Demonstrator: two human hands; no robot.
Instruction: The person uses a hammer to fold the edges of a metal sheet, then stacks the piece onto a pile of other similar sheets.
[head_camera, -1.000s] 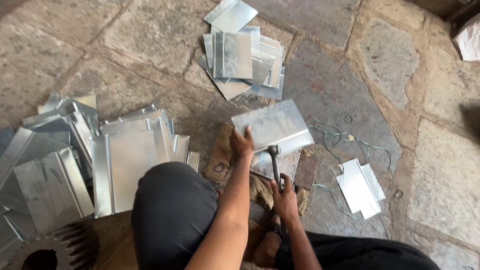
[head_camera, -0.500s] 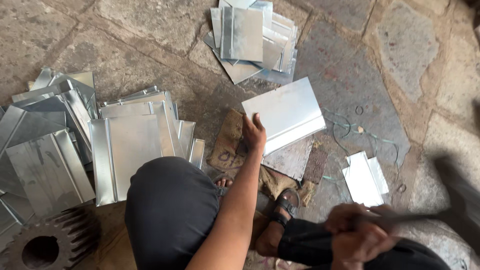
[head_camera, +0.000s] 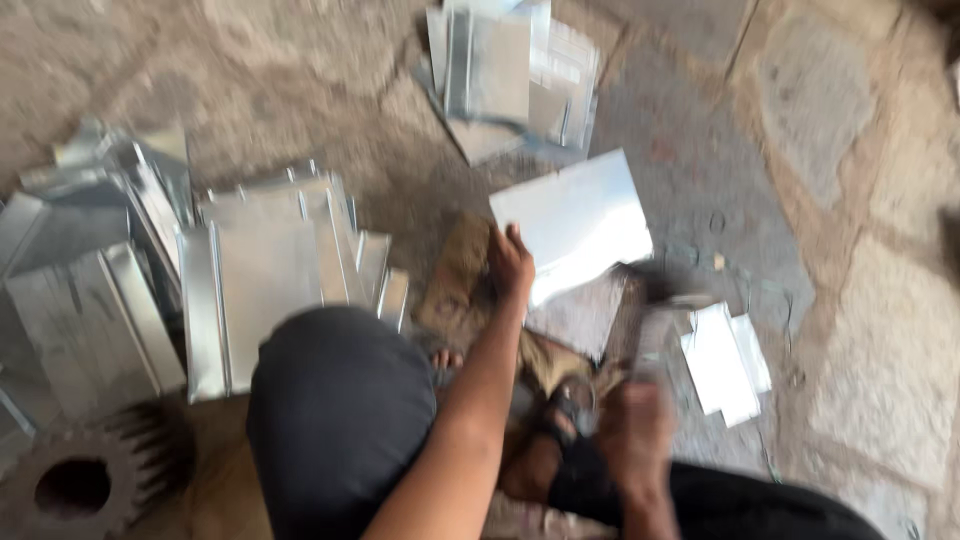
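Head: L hand (head_camera: 510, 262) pins sheet (head_camera: 575, 222).

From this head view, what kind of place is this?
Likely an informal sheet-metal workshop, worked at ground level: stone-paved floor, piles of cut metal sheets lying on it, and a toothed gear at the lower left.

— What is the person wearing?
— Dark charcoal trousers (head_camera: 335, 420), plain cloth, smooth over the knee. Both forearms are bare, with no sleeves in sight.
— Anything on the feet?
— A dark sandal (head_camera: 565, 420) with straps across the foot.
— The hands?
— The left hand (head_camera: 510, 262) is bare; the right hand (head_camera: 633, 432) is blurred, also ungloved.
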